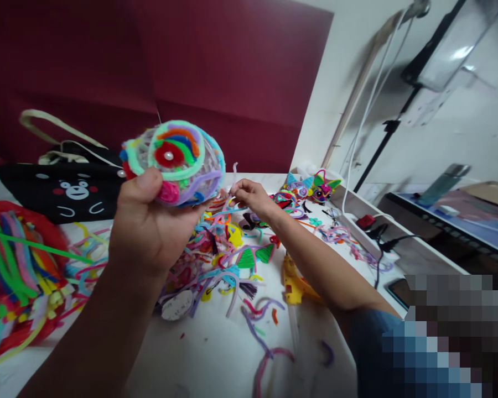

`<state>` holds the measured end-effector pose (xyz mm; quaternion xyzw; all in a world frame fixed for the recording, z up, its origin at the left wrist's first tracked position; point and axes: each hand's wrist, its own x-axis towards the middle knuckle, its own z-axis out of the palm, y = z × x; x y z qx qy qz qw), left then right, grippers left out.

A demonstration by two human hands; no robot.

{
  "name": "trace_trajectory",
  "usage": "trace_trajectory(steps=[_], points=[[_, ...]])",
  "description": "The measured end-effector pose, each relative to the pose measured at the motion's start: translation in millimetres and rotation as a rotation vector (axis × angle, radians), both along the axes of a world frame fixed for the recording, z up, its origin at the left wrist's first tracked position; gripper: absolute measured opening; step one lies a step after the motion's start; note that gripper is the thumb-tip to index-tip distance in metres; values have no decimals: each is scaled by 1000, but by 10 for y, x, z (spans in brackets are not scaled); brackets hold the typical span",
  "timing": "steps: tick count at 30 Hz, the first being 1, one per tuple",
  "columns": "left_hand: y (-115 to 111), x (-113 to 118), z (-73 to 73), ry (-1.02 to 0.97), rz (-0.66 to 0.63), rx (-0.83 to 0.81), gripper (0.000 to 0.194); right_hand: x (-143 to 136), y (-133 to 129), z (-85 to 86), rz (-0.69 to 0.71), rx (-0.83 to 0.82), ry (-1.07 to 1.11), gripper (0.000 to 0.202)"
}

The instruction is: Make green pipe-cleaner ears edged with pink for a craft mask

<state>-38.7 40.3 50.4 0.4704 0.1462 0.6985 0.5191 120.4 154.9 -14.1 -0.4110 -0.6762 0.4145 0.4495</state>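
Note:
My left hand [145, 237] grips a clear ball [209, 157] decorated with coloured pipe cleaners, holding it up in front of me. On its near side are a mint ring, orange, purple and green arcs, and a red disc with a white bead. A pink coil sits by my thumb. Over the heap of pipe cleaners [222, 243] on the table is my right hand [251, 196], thumb and fingers pinched together. A pale pipe cleaner [234, 172] sticks up at those fingertips. Its lower end is hard to make out.
A yellow glue gun [294, 282] lies below my right forearm. At left are a red container [64, 237] of pipe cleaners and a black bag [29, 188]. Decorated figures [321, 190] stand at the back right, near a power strip [367, 237] with cables.

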Motion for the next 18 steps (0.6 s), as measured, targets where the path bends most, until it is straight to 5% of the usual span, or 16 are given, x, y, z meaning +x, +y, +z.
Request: trace_trajectory(steps=[7, 18], points=[[73, 61, -64, -61, -43, -25, 15, 187, -72, 77, 13, -63, 426, 8], [525, 59, -642, 31, -337, -278, 33, 106, -126, 112, 35, -125, 644, 6]])
